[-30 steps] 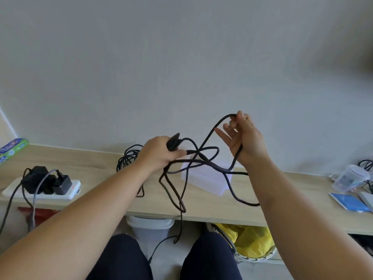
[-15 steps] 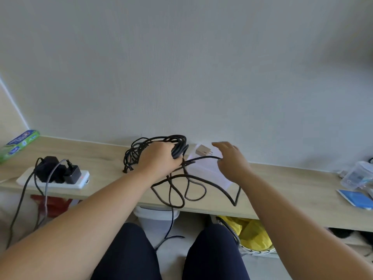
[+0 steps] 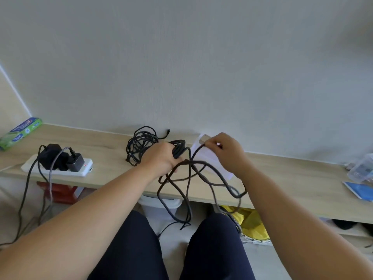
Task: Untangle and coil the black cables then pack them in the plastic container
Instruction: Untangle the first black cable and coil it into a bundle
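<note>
"Now that the right hand [image 3: 228, 152] has dropped from its high lift to the far corner of the plastic container [image 3: 204, 155], what is it doing?"

"Pinching one strand of the black cable [image 3: 187, 190] between thumb and fingertips. Half a second ago it hovered flat over the container, holding nothing — so I judge it has just picked the next stretch to feed round."

"And the left hand [image 3: 161, 158]?"

"Curled round the part-made coil [image 3: 178, 150], just left of the container. A second ago it held that coil up higher; now it sits low beside the container. The rest of the cable hangs in loose, crossed loops over the edge of the desk [image 3: 282, 174], in front of the container."

"So how far along?"

"Early, I'd say. Nothing lies in the container that I can see, and a second tangled bundle [image 3: 141, 146] waits untouched further left of it — beyond that, a power strip [image 3: 58, 170]."
</note>
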Available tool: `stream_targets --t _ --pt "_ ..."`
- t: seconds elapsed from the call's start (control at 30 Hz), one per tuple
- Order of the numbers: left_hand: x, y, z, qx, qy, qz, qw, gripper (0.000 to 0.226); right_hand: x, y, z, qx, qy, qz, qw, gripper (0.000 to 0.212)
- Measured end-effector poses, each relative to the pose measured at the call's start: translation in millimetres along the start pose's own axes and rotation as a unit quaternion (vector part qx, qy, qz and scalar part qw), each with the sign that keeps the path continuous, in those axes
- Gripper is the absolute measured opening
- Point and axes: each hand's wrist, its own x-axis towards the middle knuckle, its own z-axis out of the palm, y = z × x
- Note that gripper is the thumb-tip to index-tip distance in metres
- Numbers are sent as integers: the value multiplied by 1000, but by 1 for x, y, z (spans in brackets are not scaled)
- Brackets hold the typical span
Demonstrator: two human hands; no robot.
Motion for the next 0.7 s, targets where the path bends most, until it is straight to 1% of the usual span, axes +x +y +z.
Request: stream_targets --t 0.03,0.1,0.2,0.27,0.3,0.33,0.4,0.43,0.5,0.53,0.57,0.6,0.63,0.67,0.7 --pt "0 0 -1 -1 -24 -7 1000 22 0 0 -1 51 44 34 997 15" --pt "1 -1 -3 11 -54 -6 998 23 2 4 -4 152 122 107 975 14" --pt "4 -8 -8 54 -74 -1 996 22 5 10 -13 309 205 180 911 19" --pt "5 -17 -12 65 -55 -21 996 23 6 14 -23 386 247 192 868 20" --pt "5 -21 -14 65 -26 -32 997 24 7 19 -26 404 262 193 855 21" --pt "6 -25 -18 52 15 -43 998 25 8 26 -28 400 269 200 853 20" --pt "7 -29 -25 -30 104 -57 992 22 6 45 -26 318 258 234 882 23" --pt "7 -27 -29 -71 136 -50 987 20 5 56 -23 264 237 252 900 26" --pt "6 -15 -33 -86 165 -13 983 18 4 69 -17 191 150 285 927 30" --pt "6 -8 -35 -72 169 8 983 19 4 70 -15 132 97 292 942 37" --pt "6 -1 -34 -52 170 25 984 20 3 65 -12 29 48 279 958 48" --pt "6 5 -34 -28 170 42 984 21 3 56 -12 -86 21 239 967 59" --pt "8 8 -31 -6 169 58 984 22 2 45 -10 -165 21 168 972 67" --pt "9 12 -29 14 168 72 983 23 -1 30 -9 -207 29 80 975 71" --pt "10 14 -27 32 168 83 982 25 -2 17 -6 -227 21 -4 974 70"
